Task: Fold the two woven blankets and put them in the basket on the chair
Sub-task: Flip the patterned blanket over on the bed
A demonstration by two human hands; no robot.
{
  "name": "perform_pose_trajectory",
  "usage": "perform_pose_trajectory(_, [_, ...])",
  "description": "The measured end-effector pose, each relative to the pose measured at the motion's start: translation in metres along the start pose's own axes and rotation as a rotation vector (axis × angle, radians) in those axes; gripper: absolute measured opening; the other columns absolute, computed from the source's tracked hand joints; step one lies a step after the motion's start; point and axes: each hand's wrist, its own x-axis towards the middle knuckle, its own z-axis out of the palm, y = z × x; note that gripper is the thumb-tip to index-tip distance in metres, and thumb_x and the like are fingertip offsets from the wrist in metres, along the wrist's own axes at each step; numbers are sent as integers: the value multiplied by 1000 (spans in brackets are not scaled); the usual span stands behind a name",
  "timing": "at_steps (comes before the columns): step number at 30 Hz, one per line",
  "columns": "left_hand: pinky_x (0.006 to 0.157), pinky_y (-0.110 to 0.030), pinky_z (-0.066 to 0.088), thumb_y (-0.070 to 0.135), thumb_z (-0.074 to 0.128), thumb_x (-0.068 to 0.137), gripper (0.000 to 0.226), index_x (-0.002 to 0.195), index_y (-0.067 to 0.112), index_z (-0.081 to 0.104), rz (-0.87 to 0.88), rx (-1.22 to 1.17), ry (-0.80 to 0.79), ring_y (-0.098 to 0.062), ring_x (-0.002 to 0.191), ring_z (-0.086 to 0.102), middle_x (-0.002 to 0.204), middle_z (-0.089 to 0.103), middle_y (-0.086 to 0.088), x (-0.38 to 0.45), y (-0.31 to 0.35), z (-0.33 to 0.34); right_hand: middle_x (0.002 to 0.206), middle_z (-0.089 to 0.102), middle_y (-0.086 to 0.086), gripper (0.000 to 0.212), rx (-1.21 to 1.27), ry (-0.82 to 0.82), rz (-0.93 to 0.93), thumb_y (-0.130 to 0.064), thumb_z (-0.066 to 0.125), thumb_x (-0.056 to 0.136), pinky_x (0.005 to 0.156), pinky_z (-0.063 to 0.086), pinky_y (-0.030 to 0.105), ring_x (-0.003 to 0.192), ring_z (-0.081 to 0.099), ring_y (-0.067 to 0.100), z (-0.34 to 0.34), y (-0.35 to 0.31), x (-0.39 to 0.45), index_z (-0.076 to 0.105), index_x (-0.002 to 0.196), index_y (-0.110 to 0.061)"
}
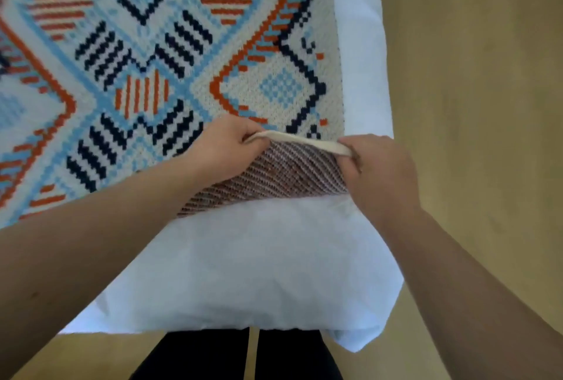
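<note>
A woven blanket with orange, navy and light-blue diamond patterns lies spread over a white-covered surface. Its near right corner is lifted and turned back, showing a brown striped underside. My left hand pinches the cream hem of that lifted edge. My right hand grips the same hem at the corner, a little to the right. No second blanket, basket or chair is in view.
The white covering ends at a near edge just in front of my dark-trousered legs, and at a right edge. Tan floor lies to the right and below.
</note>
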Motion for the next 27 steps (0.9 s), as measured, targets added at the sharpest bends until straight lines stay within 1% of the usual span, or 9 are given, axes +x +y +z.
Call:
perform_pose_trajectory(4, [54,-30,34,29,54,102,30,88,8,70,-91,74,49,-26,64,55,73,62,-12,59,-3,-44,87,66,-3,17,118,30,125,-23,52,94,66,43,34,80,56,20,0,-25,68,69,100,-22])
perform_pose_trajectory(6, [54,-29,36,30,53,103,28,83,17,68,-86,91,77,-24,62,53,70,60,-4,79,-4,-60,85,64,-4,17,117,-19,175,-22,50,95,62,40,33,77,54,20,6,-29,89,66,99,-22])
perform_pose_trajectory(9, [52,-28,40,32,51,104,23,95,26,70,-70,137,133,-21,62,56,73,64,-1,97,-4,-68,78,60,-7,13,233,-32,345,-21,52,93,57,35,30,73,53,16,17,-25,106,64,92,-26])
perform_pose_trajectory(13, [49,-25,37,36,50,104,20,99,29,68,-45,197,124,-12,60,56,74,62,7,104,-1,-53,76,64,-8,9,488,47,631,-27,60,90,55,39,25,71,59,13,29,-17,113,65,83,-24])
perform_pose_trajectory(16, [49,-22,33,40,48,104,18,93,34,62,-21,188,230,-8,56,51,69,57,11,114,5,-52,79,67,-5,7,636,199,754,-31,67,86,60,44,27,69,62,12,30,-12,119,65,84,-25])
perform_pose_trajectory(19, [51,-25,32,42,44,104,29,84,28,58,38,295,370,-11,61,52,68,55,10,129,11,-51,104,65,-7,33,709,294,791,-41,70,84,72,47,25,83,61,4,25,-12,128,61,112,-26])
perform_pose_trajectory(22, [66,-28,38,39,45,104,28,98,22,65,9,299,371,-17,76,60,81,64,5,136,9,-40,138,48,-12,76,517,260,716,-59,72,75,109,37,38,127,46,10,26,-19,118,44,139,-30])
perform_pose_trajectory(24, [79,-32,39,44,47,102,28,108,21,63,-4,314,329,-18,85,58,93,64,5,135,8,-29,142,44,-8,79,330,240,597,-64,71,73,114,28,45,133,38,16,36,-26,101,45,138,-27])
perform_pose_trajectory(27, [82,-35,41,59,52,94,37,106,24,58,89,352,252,-17,89,53,95,57,7,135,13,-17,139,45,0,74,208,151,558,-58,72,75,110,31,44,131,38,22,51,-31,80,48,136,-22])
